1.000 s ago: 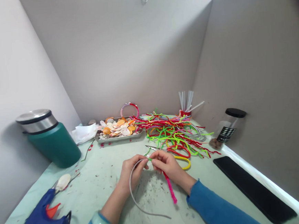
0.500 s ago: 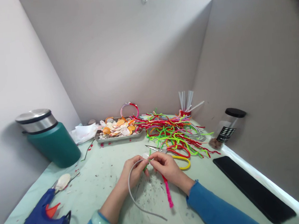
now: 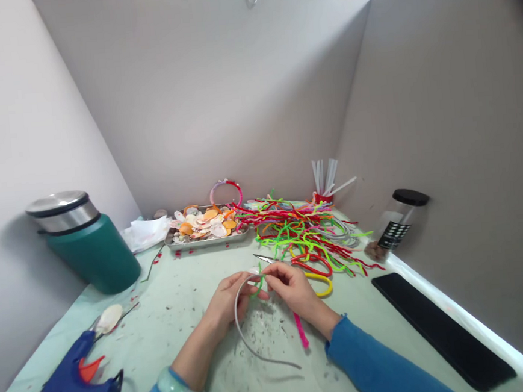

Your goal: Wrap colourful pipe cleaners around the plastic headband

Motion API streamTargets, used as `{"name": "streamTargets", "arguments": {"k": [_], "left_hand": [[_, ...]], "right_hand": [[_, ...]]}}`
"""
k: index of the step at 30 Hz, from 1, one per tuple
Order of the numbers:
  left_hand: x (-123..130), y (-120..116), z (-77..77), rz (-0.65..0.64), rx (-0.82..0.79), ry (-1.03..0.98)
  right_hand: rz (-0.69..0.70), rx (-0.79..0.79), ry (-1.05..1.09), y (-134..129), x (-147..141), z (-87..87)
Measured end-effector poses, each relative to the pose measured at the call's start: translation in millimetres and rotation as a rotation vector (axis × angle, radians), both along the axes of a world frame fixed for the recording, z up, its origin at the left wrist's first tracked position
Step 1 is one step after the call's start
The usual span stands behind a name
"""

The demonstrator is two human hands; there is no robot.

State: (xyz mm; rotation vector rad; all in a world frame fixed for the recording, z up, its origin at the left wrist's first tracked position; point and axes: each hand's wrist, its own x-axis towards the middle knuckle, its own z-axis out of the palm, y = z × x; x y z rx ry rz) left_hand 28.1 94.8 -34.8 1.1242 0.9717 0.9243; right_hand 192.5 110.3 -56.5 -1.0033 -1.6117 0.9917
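My left hand (image 3: 233, 296) is closed round the end of a curved grey band (image 3: 247, 342), whose free end hangs down over the table. A green pipe cleaner (image 3: 260, 285) loops round the band between my hands. The fingertips of my right hand (image 3: 287, 281) pinch at the green pipe cleaner and the band end. Below my right hand hangs a pink pipe cleaner (image 3: 301, 332), its upper part hidden by the hand. Scissors (image 3: 314, 265) with red and yellow handles lie just behind my right hand.
Behind lie a tray (image 3: 208, 242) of shells and a heap of coloured pipe cleaners (image 3: 299, 220). A green bottle (image 3: 96, 254) and a blue glue gun (image 3: 70, 377) are at the left. At the right are a jar (image 3: 397, 224) and a black flat object (image 3: 441, 330).
The grey band has shifted right and turned slightly. More of the green loop shows as my left fingers have loosened a little. The pink end has swung right and up.
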Motion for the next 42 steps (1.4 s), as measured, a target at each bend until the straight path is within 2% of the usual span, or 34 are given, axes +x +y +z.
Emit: {"name": "streamTargets", "arguments": {"k": [2,10,12,15,18,20,27,32,42], "left_hand": [[-2.4,0.8,-0.6,0.004,-0.012,-0.019],[-4.2,1.9,-4.7,-0.111,0.017,0.081],[-2.9,3.9,-8.2,-0.057,0.070,0.180],[-1.8,6.5,-12.5,0.049,0.248,0.405],[-1.7,6.1,-13.2,0.105,0.376,0.615],[-1.9,4.9,-12.4,0.130,0.441,0.679],[-2.7,2.5,-10.7,0.164,0.576,0.666],[-2.2,2.0,-8.1,0.151,0.546,0.618],[-2.4,1.9,-6.1,0.173,0.489,0.646]], "right_hand": [[-0.010,0.020,-0.014,0.3,0.3,-0.5],[-0.044,0.098,-0.156,-0.9,0.0,0.4],[-0.019,0.116,-0.177,-1.7,-0.9,1.2],[0.004,0.169,-0.211,-3.1,-2.3,1.9],[0.019,0.188,-0.233,-4.3,-2.9,1.9],[0.024,0.185,-0.235,-4.5,-2.7,1.6],[0.019,0.168,-0.210,-1.8,-1.7,-0.1],[0.045,0.168,-0.232,-2.3,-2.8,-0.4],[0.077,0.200,-0.251,-7.3,-3.3,4.3]]}}
